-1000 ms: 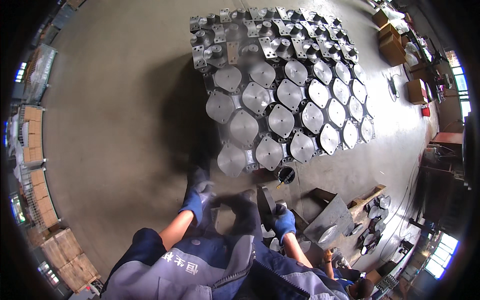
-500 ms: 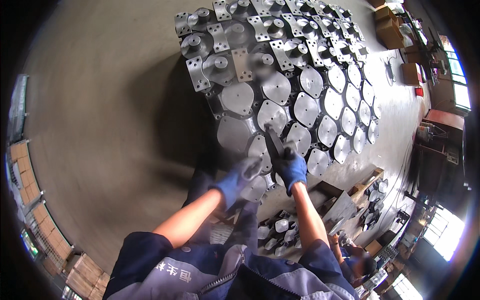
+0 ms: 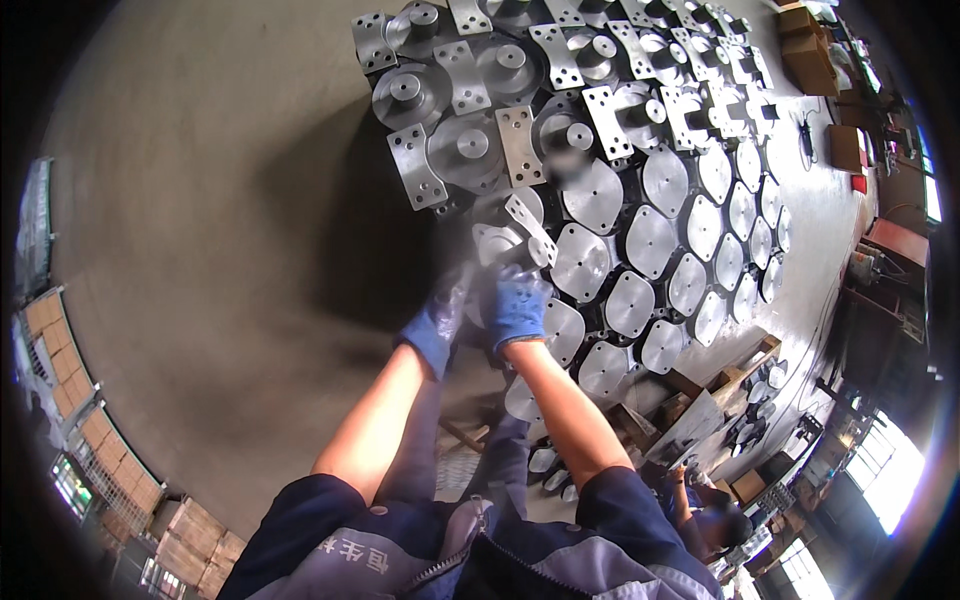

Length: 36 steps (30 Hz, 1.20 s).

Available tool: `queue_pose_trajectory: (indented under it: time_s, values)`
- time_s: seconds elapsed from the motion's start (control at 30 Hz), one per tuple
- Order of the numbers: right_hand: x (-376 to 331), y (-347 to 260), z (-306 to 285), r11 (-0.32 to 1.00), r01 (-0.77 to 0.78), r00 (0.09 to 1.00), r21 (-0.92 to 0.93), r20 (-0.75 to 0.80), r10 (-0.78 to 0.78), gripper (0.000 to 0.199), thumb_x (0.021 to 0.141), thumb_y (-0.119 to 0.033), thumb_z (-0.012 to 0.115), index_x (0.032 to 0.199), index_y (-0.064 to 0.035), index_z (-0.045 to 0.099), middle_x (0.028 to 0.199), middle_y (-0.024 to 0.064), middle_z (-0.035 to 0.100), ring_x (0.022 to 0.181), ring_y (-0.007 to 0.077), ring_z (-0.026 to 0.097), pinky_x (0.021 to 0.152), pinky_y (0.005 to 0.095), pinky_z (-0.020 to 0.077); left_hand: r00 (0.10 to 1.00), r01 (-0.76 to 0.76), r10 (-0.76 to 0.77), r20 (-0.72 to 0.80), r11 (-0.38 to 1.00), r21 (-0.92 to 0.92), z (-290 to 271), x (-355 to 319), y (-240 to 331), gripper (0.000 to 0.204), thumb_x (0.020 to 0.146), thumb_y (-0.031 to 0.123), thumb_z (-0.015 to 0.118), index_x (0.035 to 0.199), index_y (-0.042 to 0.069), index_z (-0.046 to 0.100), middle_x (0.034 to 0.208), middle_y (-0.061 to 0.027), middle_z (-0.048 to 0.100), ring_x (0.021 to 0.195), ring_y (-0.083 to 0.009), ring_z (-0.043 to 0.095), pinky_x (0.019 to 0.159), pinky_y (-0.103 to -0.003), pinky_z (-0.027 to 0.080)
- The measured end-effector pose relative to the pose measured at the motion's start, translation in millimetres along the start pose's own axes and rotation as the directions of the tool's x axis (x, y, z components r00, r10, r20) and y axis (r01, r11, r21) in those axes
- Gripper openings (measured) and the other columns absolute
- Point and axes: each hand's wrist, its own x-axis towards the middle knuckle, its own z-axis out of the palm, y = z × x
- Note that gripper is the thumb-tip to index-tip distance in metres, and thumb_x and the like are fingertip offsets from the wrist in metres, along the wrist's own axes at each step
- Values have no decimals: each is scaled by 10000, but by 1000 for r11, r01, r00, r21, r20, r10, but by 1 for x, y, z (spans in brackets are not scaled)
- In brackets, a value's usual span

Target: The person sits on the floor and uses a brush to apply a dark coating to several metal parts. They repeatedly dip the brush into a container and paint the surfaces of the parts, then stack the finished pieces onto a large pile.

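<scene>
Two blue-gloved hands, left [image 3: 436,328] and right [image 3: 517,306], both clasping one blurred metal part [image 3: 510,240].

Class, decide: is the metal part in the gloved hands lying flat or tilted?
Tilted: the metal part slants above the flat discs, gripped by both gloved hands.

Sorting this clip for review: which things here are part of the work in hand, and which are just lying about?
In hand:
- grey metal casting with a drilled rectangular plate, held by the blue-gloved left hand and right hand
- block of round grey metal discs and flanged castings laid out on the floor

Lying about:
- brown cardboard boxes
- wooden crate of small metal parts
- concrete floor
</scene>
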Motion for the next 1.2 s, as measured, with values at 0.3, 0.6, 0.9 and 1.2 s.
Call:
queue_pose_trajectory:
  time_s: [0.3, 0.6, 0.9, 1.2]
  values:
    - [-22, -30, 43, 980, 78, 996, 181, -48, -70, 235, 892, -288, 569, 1005, -81, 570, 853, 161, 587, 787, 303, 619, 624, 483, 479, 901, 354, -395, -182, 909, -220, -73, 49, -65, 588, 943, 616, 455, 1300, 162, 565, 1239, -40, 622, 1146, -161, 544, 983, -362, 412]
    - [39, 3, -14, 928, -311, 928, 207, 278, 249, 638, 780, -459, 701, 1295, -165, 464, 1094, 212, 592, 978, 372, 616, 752, 466, 503, 986, 114, -152, -65, 911, -395, -19, 43, -2, 413, 944, 459, 566, 1246, 176, 566, 1175, -42, 623, 1032, -183, 596, 893, -379, 484]
    - [50, -10, 27, 939, -142, 983, 314, 157, 96, 342, 911, -399, 503, 959, -72, 589, 801, 225, 680, 757, 419, 663, 690, 522, 518, 892, -27, -68, -446, 979, -203, -51, 106, -77, 251, 990, 233, 544, 1174, 66, 581, 1088, -74, 639, 931, -199, 625, 804, -333, 526]
    - [68, -8, 22, 952, -132, 988, 275, 112, 104, 374, 879, -414, 552, 965, -51, 572, 807, 247, 672, 762, 426, 653, 694, 519, 512, 879, -129, 50, -474, 982, -135, -52, 119, -81, 267, 980, 245, 557, 1159, 48, 580, 1110, -115, 626, 981, -217, 599, 838, -362, 514]
